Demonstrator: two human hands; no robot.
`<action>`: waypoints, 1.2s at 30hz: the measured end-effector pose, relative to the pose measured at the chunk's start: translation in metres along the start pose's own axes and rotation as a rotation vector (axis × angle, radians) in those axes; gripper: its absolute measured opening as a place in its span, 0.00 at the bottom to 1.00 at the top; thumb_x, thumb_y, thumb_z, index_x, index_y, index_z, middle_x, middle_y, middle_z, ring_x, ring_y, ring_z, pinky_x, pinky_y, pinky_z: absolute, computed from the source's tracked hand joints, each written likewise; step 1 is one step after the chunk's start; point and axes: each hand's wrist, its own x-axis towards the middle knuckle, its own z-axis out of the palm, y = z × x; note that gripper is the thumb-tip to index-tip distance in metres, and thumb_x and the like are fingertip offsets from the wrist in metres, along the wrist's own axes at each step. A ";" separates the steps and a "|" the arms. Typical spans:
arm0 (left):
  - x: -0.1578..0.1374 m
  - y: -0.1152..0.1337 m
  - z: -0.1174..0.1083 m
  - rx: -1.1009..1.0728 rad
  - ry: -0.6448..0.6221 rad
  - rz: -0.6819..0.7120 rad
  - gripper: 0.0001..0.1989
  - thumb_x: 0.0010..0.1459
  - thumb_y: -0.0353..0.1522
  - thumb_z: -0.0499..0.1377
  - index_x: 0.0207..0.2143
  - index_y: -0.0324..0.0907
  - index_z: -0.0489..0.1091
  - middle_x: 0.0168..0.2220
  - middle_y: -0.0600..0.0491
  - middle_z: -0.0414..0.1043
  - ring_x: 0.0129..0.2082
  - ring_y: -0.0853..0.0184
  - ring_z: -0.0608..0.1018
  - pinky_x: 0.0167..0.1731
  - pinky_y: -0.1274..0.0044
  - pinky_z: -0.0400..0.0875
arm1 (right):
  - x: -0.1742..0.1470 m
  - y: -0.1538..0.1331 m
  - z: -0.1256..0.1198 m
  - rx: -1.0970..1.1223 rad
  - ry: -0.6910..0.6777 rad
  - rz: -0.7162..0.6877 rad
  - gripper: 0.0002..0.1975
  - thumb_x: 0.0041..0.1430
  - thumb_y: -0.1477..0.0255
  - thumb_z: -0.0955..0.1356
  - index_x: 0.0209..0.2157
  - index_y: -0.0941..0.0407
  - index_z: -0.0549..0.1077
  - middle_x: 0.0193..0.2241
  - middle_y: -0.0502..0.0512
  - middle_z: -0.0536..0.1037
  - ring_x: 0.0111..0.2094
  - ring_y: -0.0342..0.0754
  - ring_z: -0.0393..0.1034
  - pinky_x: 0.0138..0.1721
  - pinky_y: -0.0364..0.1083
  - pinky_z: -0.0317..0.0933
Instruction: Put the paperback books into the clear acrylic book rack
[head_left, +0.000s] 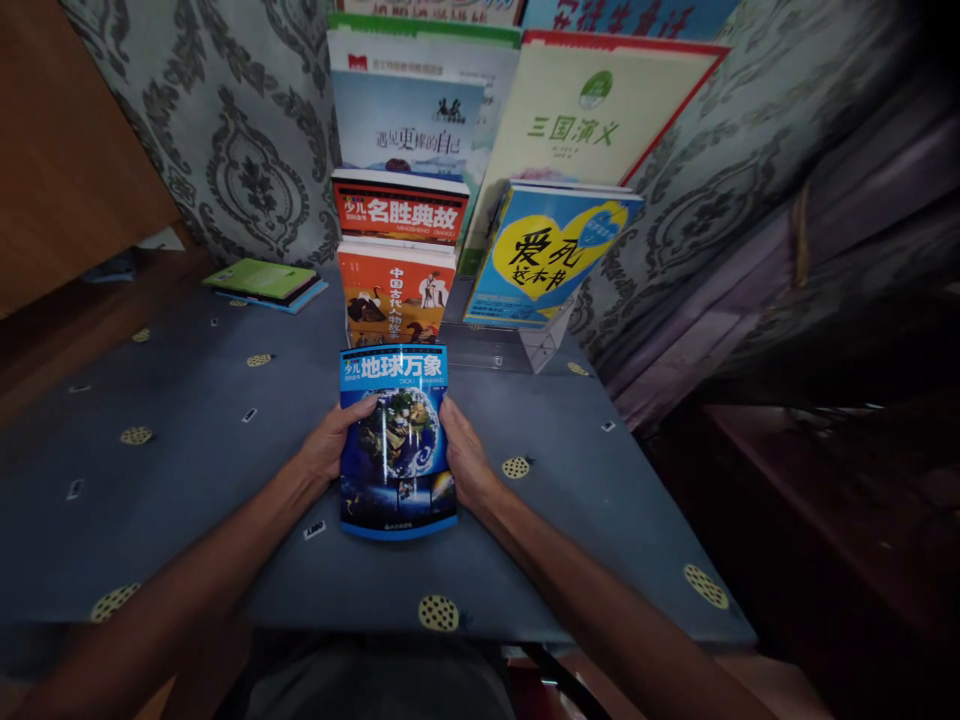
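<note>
A blue book with a picture of the Earth on its cover is held upright between both hands, its front facing me. My left hand grips its left edge, thumb lying on the cover. On the opposite edge my right hand is closed round the side, its other fingers hidden behind the book. Just beyond its top edge stands an orange book on the display rack. Behind that one is a red book.
A clear display rack carries several books in tiers, among them a blue and yellow book and a pale green book. A small stack of books lies at the back left of the grey-blue table. Patterned curtain hangs behind.
</note>
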 end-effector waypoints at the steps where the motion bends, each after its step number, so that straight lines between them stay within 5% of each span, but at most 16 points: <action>1: 0.000 0.000 0.000 0.002 -0.004 0.000 0.20 0.48 0.32 0.69 0.45 0.39 0.75 0.37 0.46 0.83 0.40 0.52 0.85 0.46 0.62 0.80 | 0.000 -0.001 0.000 0.012 0.003 0.000 0.30 0.59 0.41 0.64 0.52 0.46 0.76 0.49 0.52 0.82 0.62 0.57 0.67 0.63 0.60 0.61; 22: 0.004 -0.001 -0.010 0.047 -0.112 0.044 0.32 0.42 0.31 0.71 0.53 0.39 0.72 0.33 0.48 0.84 0.31 0.56 0.85 0.42 0.64 0.82 | 0.000 -0.009 0.001 0.198 -0.008 0.031 0.29 0.52 0.42 0.71 0.46 0.48 0.79 0.47 0.51 0.82 0.60 0.55 0.68 0.64 0.55 0.60; 31: 0.002 0.003 -0.006 0.078 -0.027 0.050 0.33 0.39 0.31 0.73 0.51 0.39 0.74 0.33 0.49 0.84 0.29 0.57 0.85 0.39 0.66 0.83 | 0.002 -0.012 -0.002 0.244 -0.112 -0.010 0.27 0.55 0.45 0.71 0.50 0.47 0.77 0.44 0.51 0.83 0.53 0.54 0.74 0.55 0.54 0.68; 36: -0.008 0.014 0.007 0.157 -0.012 0.157 0.35 0.35 0.34 0.75 0.50 0.40 0.75 0.38 0.47 0.84 0.36 0.53 0.85 0.42 0.65 0.82 | 0.002 -0.027 -0.007 0.186 -0.192 -0.091 0.28 0.59 0.46 0.69 0.52 0.50 0.76 0.42 0.51 0.82 0.48 0.52 0.76 0.50 0.51 0.70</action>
